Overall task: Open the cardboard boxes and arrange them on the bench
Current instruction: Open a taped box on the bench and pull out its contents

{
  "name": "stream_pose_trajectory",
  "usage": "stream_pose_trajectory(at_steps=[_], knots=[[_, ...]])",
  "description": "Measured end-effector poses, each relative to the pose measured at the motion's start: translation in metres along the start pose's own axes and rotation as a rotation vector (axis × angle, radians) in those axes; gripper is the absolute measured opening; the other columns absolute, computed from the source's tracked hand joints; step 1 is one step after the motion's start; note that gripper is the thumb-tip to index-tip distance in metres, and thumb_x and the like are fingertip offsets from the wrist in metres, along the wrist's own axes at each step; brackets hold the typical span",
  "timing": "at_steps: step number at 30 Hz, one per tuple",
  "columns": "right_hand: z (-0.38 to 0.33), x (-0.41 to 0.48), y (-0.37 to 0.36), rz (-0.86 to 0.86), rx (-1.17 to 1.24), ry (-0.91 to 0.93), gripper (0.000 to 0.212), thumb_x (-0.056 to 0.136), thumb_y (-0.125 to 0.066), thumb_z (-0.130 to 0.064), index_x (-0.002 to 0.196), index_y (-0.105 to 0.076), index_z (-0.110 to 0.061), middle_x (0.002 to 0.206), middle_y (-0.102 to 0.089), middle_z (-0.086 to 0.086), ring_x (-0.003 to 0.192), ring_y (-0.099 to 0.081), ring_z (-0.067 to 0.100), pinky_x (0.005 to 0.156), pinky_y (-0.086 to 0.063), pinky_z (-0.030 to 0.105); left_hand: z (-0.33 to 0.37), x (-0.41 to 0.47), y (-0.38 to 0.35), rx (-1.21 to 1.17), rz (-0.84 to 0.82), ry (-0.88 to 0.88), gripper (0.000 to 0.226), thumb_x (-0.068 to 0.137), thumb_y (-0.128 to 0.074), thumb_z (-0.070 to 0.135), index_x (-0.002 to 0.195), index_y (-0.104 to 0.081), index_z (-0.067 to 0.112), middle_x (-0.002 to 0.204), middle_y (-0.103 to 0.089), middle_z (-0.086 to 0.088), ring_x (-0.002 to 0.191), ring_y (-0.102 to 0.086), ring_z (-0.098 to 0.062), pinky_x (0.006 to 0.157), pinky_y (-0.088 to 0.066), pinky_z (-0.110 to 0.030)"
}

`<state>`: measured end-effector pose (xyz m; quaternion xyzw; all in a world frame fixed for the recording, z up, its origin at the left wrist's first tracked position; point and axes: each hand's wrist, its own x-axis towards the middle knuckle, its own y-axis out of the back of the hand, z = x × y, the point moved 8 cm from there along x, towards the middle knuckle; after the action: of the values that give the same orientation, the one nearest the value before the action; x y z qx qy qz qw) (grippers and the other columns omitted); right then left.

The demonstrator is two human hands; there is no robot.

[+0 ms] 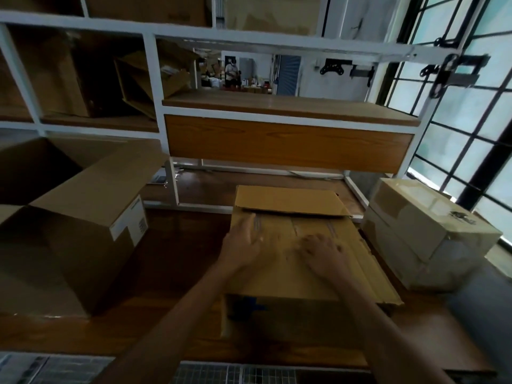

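A brown cardboard box stands on the wooden bench in front of me, its far flap lifted back. Both hands rest on the box's top. My left hand lies flat near the left edge with fingers spread toward the flap seam. My right hand presses on the middle of the top, fingers curled and blurred. A large open cardboard box stands at the left of the bench, its flaps up. A pale taped box sits at the right.
A white metal shelf frame with wooden boards rises behind the bench, holding more cardboard boxes at upper left. A window with dark bars is at the right. A person stands far off behind the shelves.
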<state>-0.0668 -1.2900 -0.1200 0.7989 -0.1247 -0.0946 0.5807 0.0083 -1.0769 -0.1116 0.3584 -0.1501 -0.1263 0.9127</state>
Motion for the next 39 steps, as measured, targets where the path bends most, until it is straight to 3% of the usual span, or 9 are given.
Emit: stream_pose_trajectory(at_steps=[6,10,12,19,23,28,30,34,39], knots=[[0.015,0.002,-0.002,-0.053,-0.063,-0.007,0.043,0.095,-0.033,-0.057,0.116,-0.061,-0.032,0.132,-0.053,-0.002,0.129,-0.046,0.027,0.102,-0.033,0.053,0.002,0.008,-0.038,0.524,-0.248,-0.088,0.053,0.098,-0.036,0.052,0.143,-0.041,0.024,0.152,-0.04,-0.002,0.141,-0.033,-0.022,0.114,-0.022,-0.046],[0.017,-0.005,-0.004,0.045,-0.036,-0.011,0.052,0.085,-0.038,-0.064,0.08,-0.074,-0.025,0.088,-0.07,-0.004,0.091,-0.066,0.021,0.071,-0.051,0.033,0.014,0.005,-0.022,0.604,-0.157,-0.124,0.035,0.095,-0.041,0.051,0.11,-0.056,0.023,0.117,-0.06,-0.003,0.104,-0.058,-0.02,0.087,-0.044,-0.04],[0.016,-0.005,0.001,0.116,-0.027,-0.018,0.046,0.088,-0.045,-0.054,0.075,-0.074,-0.02,0.074,-0.068,-0.001,0.074,-0.067,0.02,0.057,-0.046,0.028,0.019,0.011,-0.019,0.572,-0.187,-0.108,0.029,0.098,-0.046,0.044,0.101,-0.059,0.018,0.104,-0.063,-0.005,0.09,-0.058,-0.018,0.074,-0.044,-0.033],[-0.002,0.005,-0.002,0.207,-0.024,0.132,0.023,0.095,-0.051,-0.036,0.106,-0.066,-0.022,0.106,-0.065,0.0,0.101,-0.06,0.021,0.073,-0.049,0.033,0.018,0.029,-0.046,0.602,-0.258,-0.171,0.041,0.097,-0.051,0.04,0.131,-0.05,0.018,0.134,-0.048,-0.006,0.127,-0.041,-0.025,0.097,-0.043,-0.04],[0.003,0.037,0.008,0.246,-0.024,0.119,0.057,0.093,-0.056,-0.033,0.146,-0.04,-0.025,0.142,-0.046,0.005,0.127,-0.045,0.028,0.095,-0.05,0.043,0.028,0.058,-0.04,0.552,-0.178,-0.206,0.047,0.095,-0.054,0.039,0.137,-0.044,0.02,0.139,-0.045,-0.01,0.13,-0.04,-0.03,0.101,-0.043,-0.044],[0.024,0.101,0.031,0.276,-0.119,0.106,0.084,0.091,-0.059,-0.037,0.157,-0.008,-0.024,0.161,-0.019,0.008,0.145,-0.025,0.033,0.112,-0.036,0.05,0.031,0.133,-0.02,0.575,-0.045,-0.278,0.048,0.088,-0.041,0.05,0.132,-0.046,0.032,0.141,-0.041,-0.002,0.132,-0.042,-0.028,0.102,-0.043,-0.046],[0.038,0.131,0.043,0.318,-0.126,0.076,0.079,0.09,-0.057,-0.038,0.156,-0.014,-0.023,0.159,-0.024,0.007,0.143,-0.025,0.033,0.109,-0.034,0.055,0.022,0.17,-0.017,0.601,-0.049,-0.23,0.052,0.087,-0.035,0.052,0.135,-0.047,0.034,0.143,-0.037,-0.003,0.134,-0.037,-0.032,0.099,-0.045,-0.05],[0.078,0.191,0.048,0.273,-0.094,-0.042,0.07,0.088,-0.056,-0.033,0.149,-0.024,-0.022,0.156,-0.019,0.006,0.144,-0.019,0.04,0.107,-0.029,0.067,-0.014,0.222,-0.016,0.575,-0.033,-0.046,0.061,0.094,-0.052,0.048,0.149,-0.03,0.032,0.159,-0.015,-0.007,0.145,-0.017,-0.044,0.113,-0.026,-0.061],[0.091,0.226,0.016,0.238,-0.054,-0.017,0.084,0.092,-0.057,-0.037,0.154,-0.002,-0.02,0.163,0.012,0.008,0.14,-0.022,0.051,0.091,-0.051,0.057,-0.055,0.23,-0.041,0.55,-0.071,-0.036,0.099,0.089,-0.062,0.04,0.154,0.012,0.037,0.162,0.022,-0.004,0.135,-0.037,-0.046,0.107,-0.04,-0.057]])
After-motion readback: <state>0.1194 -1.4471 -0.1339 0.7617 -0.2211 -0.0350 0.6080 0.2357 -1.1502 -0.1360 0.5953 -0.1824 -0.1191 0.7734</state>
